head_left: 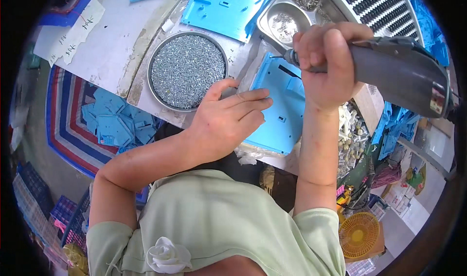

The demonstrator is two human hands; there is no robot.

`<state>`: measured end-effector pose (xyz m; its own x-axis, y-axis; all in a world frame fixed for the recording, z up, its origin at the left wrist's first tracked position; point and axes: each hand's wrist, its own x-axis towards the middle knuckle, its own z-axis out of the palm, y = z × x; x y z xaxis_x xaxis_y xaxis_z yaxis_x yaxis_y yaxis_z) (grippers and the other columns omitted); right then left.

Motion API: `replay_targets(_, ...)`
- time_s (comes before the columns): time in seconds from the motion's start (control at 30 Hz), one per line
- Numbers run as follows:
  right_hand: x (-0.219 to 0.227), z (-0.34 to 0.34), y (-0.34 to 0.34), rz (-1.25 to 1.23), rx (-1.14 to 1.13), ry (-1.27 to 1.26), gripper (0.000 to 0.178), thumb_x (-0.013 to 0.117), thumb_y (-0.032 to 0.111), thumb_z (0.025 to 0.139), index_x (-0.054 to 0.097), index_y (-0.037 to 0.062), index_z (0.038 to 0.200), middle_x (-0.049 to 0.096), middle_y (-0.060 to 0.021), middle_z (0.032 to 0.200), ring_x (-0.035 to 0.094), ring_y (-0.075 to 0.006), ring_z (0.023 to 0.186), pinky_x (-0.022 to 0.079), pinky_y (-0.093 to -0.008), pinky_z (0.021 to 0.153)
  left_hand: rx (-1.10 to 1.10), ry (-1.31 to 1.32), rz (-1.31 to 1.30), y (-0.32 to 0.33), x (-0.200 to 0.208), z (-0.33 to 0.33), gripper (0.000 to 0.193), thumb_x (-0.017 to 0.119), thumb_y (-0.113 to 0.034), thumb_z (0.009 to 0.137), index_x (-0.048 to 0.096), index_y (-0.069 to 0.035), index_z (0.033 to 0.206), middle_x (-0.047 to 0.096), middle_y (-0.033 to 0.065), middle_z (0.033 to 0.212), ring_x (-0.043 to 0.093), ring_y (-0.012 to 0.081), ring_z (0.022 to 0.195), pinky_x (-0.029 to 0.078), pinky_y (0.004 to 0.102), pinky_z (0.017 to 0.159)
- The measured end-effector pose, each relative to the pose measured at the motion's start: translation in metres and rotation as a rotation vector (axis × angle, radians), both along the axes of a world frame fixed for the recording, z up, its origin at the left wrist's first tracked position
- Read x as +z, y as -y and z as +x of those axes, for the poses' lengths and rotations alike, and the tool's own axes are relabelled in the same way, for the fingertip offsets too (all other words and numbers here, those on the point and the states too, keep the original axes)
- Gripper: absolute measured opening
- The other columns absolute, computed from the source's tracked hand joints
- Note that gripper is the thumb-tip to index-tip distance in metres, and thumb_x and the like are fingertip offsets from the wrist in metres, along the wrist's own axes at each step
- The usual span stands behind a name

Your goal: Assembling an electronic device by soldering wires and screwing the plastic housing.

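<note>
My right hand (331, 57) is wrapped round a dark grey electric screwdriver (394, 74). Its thin bit points left, at the upper left corner of a light blue plastic panel (276, 123). That panel lies in front of me on a padded, plastic-wrapped support. Across its left edge rests my left hand (231, 115), fingers stretched over the blue surface and thumb apart; no object shows in it. Just beyond that hand stands a round metal bowl (152, 76) full of small silver screws.
A steel tray (265, 20) with a small bowl and metal parts stands behind the panel. Another blue panel (226, 8) lies at the back. Black springs (382, 6) sit in rows at far right. Blue pieces (114, 120) fill a striped container on the left; small fittings (351, 140) lie right.
</note>
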<state>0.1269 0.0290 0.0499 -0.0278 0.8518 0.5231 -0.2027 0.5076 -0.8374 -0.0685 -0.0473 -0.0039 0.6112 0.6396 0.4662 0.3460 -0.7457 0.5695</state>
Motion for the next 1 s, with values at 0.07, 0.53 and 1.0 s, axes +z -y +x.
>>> replay_targets(0.07, -0.001, -0.004, 0.001, -0.044, -0.016, 0.025, 0.008, 0.055, 0.008, 0.099, 0.048, 0.0052, 0.096, 0.046, -0.0036, 0.066, 0.046, -0.0136, 0.054, 0.047, -0.0356, 0.059, 0.012, 0.009, -0.012, 0.002, -0.001, 0.000, 0.015, 0.076, -0.008, 0.083, 0.064, -0.011, 0.092, 0.075, 0.0010, 0.118, 0.068, 0.0172, 0.119, 0.039, 0.0464, 0.106)
replay_targets(0.53, 0.005, -0.010, 0.023, -0.028, -0.037, 0.306, 0.014, 0.053, 0.011, 0.102, 0.045, 0.0069, 0.092, 0.046, -0.0025, 0.061, 0.042, -0.0125, 0.053, 0.042, -0.0339, 0.056, 0.019, 0.009, -0.030, 0.002, -0.002, -0.001, 0.016, 0.075, -0.010, 0.081, 0.063, -0.013, 0.090, 0.074, 0.0005, 0.118, 0.068, 0.0160, 0.120, 0.038, 0.0452, 0.104)
replay_targets(1.0, -0.006, -0.006, -0.006, -0.013, 0.087, -0.052, 0.018, 0.064, 0.000, 0.095, 0.047, 0.0028, 0.097, 0.051, -0.0044, 0.063, 0.049, -0.0120, 0.050, 0.042, -0.0280, 0.047, 0.046, 0.043, -0.047, 0.000, -0.004, 0.001, 0.016, 0.077, -0.009, 0.082, 0.064, -0.012, 0.089, 0.074, -0.0002, 0.118, 0.068, 0.0158, 0.119, 0.041, 0.0429, 0.099)
